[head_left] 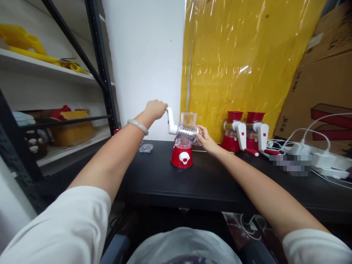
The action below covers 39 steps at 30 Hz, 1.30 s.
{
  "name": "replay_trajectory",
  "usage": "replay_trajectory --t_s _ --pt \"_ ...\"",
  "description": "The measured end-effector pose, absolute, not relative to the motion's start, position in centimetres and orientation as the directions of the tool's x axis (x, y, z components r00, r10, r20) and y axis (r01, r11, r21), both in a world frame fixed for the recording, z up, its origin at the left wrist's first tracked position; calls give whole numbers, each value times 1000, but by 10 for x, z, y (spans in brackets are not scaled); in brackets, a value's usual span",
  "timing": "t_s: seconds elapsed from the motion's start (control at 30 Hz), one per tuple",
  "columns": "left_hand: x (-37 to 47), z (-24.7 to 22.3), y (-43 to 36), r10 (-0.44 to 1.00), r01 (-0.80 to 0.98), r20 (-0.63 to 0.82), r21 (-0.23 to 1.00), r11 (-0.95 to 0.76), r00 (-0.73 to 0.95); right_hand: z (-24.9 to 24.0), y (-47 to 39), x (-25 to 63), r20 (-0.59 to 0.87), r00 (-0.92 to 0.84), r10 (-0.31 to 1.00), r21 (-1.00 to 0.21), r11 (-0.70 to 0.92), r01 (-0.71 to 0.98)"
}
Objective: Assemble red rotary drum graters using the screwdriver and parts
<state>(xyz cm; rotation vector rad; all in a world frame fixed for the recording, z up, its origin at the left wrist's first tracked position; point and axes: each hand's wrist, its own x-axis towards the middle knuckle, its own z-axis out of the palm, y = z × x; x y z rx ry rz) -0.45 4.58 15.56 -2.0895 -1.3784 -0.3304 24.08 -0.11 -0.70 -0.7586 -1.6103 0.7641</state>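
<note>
A rotary grater with a red base [182, 156] stands upright on the black table [154, 179] in front of me. Its metal grating drum [187, 132] lies sideways below a clear hopper [188, 118]. My left hand [156, 109] is closed round the end of the white crank [172, 123], which points up on the left side. On the other side, my right hand [205, 140] has its thumb and fingers on the right end of the drum and its clear housing. A small clear plastic part [146, 148] lies on the table left of the base.
Two more red and white rotary graters [233, 132] stand at the back right. White cables and chargers [324, 159] lie on the right. A metal shelf rack [100, 47] rises at the left, a large cardboard box [324, 80] at the right. A lined bin [184, 240] is below the table's front edge.
</note>
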Motion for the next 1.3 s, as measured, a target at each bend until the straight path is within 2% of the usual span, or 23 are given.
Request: replay_trajectory --t_s 0.03,0.1,0.17,0.2,0.27,0.33,0.43,0.53,0.6,0.7,0.77,0.83,0.87,0.93,1.03,1.1,1.13,1.17,1.3 --pt "-3 142 47 829 895 374 -329 -300 416 -7 -2 241 560 -148 815 -815 574 76" --pt "-4 112 42 896 878 144 -311 -363 421 -6 -2 241 547 -134 826 -824 560 84" --pt "-12 84 27 904 863 -54 -281 -421 424 -6 -3 241 547 -117 829 -825 558 93" --pt "-19 74 16 871 840 -220 -245 -484 438 -6 -3 241 552 -114 826 -822 562 97" --pt "-35 68 -11 838 819 -307 -228 -526 452 -6 -2 240 569 -109 815 -809 579 103" --pt "-50 82 -43 820 797 -289 -226 -560 494 -7 -1 240 579 -108 808 -803 588 98" --pt "-53 128 -83 804 766 -54 -270 -583 593 -8 0 240 585 -114 803 -798 595 94" --pt "-33 172 -88 758 805 309 -379 -456 575 -8 1 240 614 -137 777 -771 628 105" --pt "-17 189 -70 656 847 543 -409 -338 524 -7 1 240 624 -153 766 -762 640 99" --pt "-2 195 -26 561 876 676 -417 -244 478 -6 -1 240 622 -167 765 -762 641 95" --pt "0 187 4 567 890 691 -406 -209 449 -5 -1 240 627 -176 759 -755 647 104" --pt "-4 170 27 669 905 627 -387 -175 398 -4 -1 240 638 -186 748 -742 661 113" --pt "-7 157 34 755 906 536 -382 -183 378 -4 -1 241 644 -188 742 -735 667 119" --pt "-14 128 42 887 882 253 -380 -277 388 -4 0 242 648 -184 739 -726 672 142" --pt "-28 87 34 909 849 -37 -344 -402 415 -5 2 244 633 -164 756 -731 654 194" --pt "-40 75 15 885 839 -226 -290 -460 407 -5 4 246 618 -150 772 -745 636 201" --pt "-45 75 2 869 841 -274 -254 -478 411 -6 4 247 611 -142 778 -755 628 191" --pt "-49 79 -13 859 834 -270 -237 -498 436 -6 5 248 605 -133 785 -765 620 176" --pt "-51 120 -76 814 780 6 -288 -555 581 -7 4 248 585 -112 804 -790 595 147"
